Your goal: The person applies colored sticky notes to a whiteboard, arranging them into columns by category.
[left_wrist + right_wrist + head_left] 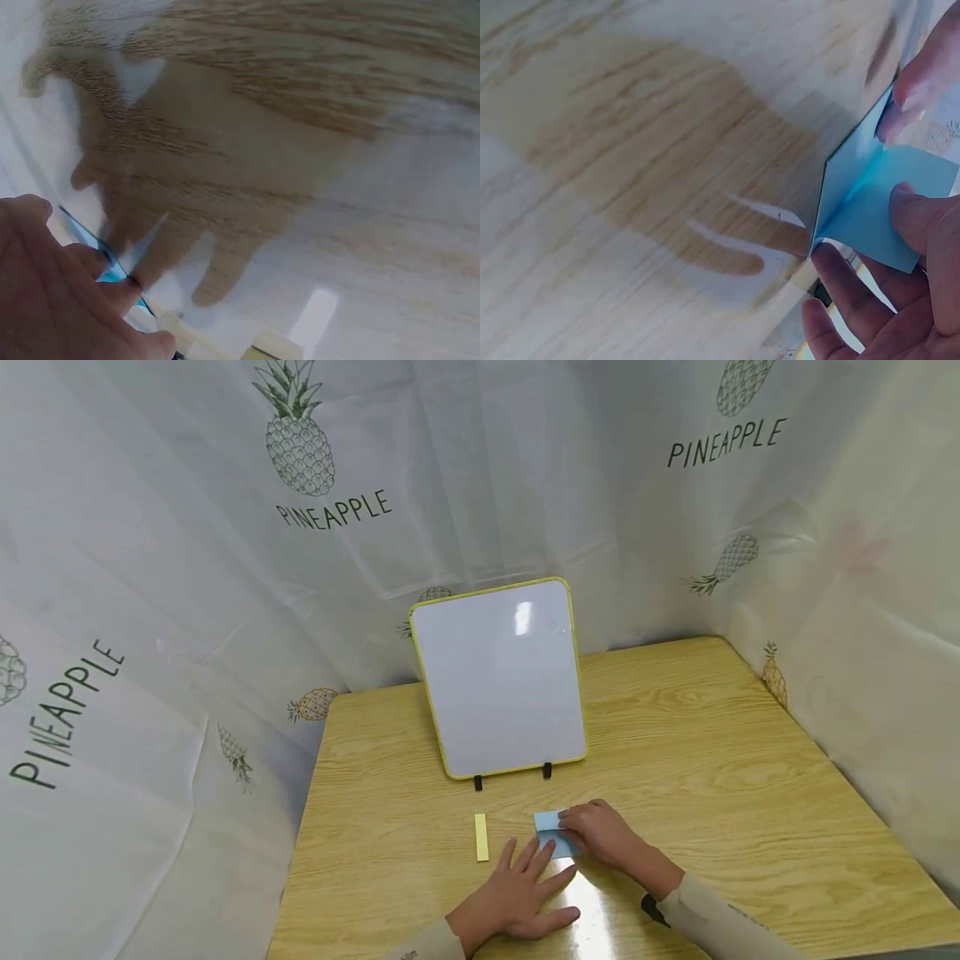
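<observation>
A light-blue sticky note [547, 820] lies on the wooden table, with one part lifted away from the part beneath. My right hand [603, 837] pinches the raised part at its right side. In the right wrist view, the thumb is on top of the blue sheet [900, 176] and fingers of the right hand [900, 307] are beneath it. My left hand [517, 897] lies spread, its fingertips touching the note's near edge. The left wrist view shows the left hand [60, 300] over the blue paper, which it partly hides. Left of the note is a narrow yellow paper strip [482, 837].
Behind the notes a whiteboard [498, 681] with a yellow frame stands on small black feet [477, 782]. The wooden table [712, 760] extends to both sides. White curtains [525, 477] printed with pineapples surround its back and sides.
</observation>
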Available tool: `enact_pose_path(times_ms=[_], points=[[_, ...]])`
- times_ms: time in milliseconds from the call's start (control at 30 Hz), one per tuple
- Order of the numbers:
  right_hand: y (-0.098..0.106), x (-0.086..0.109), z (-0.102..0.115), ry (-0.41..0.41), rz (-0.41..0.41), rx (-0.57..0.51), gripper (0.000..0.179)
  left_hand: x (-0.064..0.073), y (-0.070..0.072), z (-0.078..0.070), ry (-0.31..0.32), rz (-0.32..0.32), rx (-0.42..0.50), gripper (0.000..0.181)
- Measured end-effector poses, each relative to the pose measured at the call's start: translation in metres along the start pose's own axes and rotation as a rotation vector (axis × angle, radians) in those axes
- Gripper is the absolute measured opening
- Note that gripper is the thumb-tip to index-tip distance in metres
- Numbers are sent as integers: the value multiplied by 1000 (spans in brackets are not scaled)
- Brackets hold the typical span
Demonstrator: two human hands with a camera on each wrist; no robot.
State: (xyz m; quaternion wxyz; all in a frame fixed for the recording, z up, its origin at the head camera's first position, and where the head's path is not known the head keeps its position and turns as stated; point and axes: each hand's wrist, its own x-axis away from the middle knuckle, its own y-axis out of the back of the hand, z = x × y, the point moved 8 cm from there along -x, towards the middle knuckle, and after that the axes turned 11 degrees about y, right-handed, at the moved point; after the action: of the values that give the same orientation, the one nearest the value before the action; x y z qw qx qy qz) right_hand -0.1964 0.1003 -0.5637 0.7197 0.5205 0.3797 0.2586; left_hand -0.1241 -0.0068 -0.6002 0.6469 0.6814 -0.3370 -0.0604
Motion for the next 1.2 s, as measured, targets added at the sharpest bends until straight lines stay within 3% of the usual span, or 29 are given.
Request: enact_pose_path(times_ms=[200, 400, 700, 1200], points=[[2, -3, -4, 21, -53, 13, 17, -1, -1, 0, 14, 2, -15, 67], [7, -8, -13, -12, -45, 16, 5, 0, 0, -2, 16, 0, -23, 68], [15, -19, -23, -12, -48, 83, 16, -2, -3, 0, 10, 6, -59, 68], [20, -23, -38, -88, -40, 107, 8, -1, -5, -1, 9, 3, -90, 68]])
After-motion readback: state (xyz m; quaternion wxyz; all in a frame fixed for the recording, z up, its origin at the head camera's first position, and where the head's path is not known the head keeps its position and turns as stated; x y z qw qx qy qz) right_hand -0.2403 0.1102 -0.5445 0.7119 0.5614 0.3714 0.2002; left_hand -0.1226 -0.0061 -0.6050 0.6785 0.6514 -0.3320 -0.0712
